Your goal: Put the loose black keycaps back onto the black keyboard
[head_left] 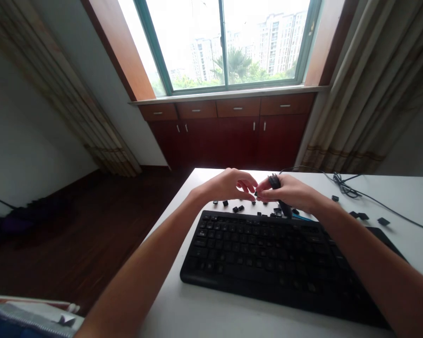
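A small black keycap (256, 193) sits where the fingertips of both hands meet, above the table beyond the keyboard. My left hand (229, 184) curves in from the left, its thumb and fingertips closed about the keycap. From the other side, the fingertips of my right hand (291, 191) also touch it. A black brush (274, 181) is held in my right hand, bristles up, with its handle showing below the palm. The black keyboard (246, 270) lies beneath my forearms, and the right forearm hides part of it. Loose keycaps (236, 209) are scattered just behind it.
The white table (183, 310) has its left edge beside my left forearm. More keycaps (383, 221) and a coiled black cable (345, 187) lie at the right. Something thin and blue (301, 216) rests behind the keyboard. Red cabinets (236, 141) stand under the window.
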Tool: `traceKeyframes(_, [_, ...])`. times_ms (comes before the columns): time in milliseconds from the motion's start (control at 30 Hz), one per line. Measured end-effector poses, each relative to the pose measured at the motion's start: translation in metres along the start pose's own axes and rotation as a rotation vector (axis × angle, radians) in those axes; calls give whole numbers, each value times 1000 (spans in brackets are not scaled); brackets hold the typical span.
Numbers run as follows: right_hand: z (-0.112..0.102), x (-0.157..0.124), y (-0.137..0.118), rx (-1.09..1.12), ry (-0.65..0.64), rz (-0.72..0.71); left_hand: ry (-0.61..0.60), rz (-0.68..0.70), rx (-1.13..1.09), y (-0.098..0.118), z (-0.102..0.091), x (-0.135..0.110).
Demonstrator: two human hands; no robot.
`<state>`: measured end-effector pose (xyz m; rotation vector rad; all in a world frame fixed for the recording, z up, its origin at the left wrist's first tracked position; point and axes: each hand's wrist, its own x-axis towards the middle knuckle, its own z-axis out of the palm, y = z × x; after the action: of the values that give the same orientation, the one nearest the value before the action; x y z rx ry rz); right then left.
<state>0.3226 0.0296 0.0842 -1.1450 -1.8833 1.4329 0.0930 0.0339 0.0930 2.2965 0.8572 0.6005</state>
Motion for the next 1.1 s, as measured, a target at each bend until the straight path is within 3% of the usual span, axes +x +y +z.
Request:
traceKeyframes(267, [7, 6, 11, 259, -52, -91, 154, 60, 277, 22, 9, -15])
traceKeyframes(467, [35, 3, 2, 517, -101, -37, 349, 185, 440, 21, 22, -58])
traceKeyframes(600, [52, 0, -6, 449, -72, -23, 420, 143, 387, 14, 22, -92])
traceKeyframes(800, [48, -7, -14, 181, -45, -59, 392, -48, 218, -10, 24, -122])
traceKeyframes(1100, [41, -9, -14, 152, -120, -81, 291, -63, 187, -17, 30, -117])
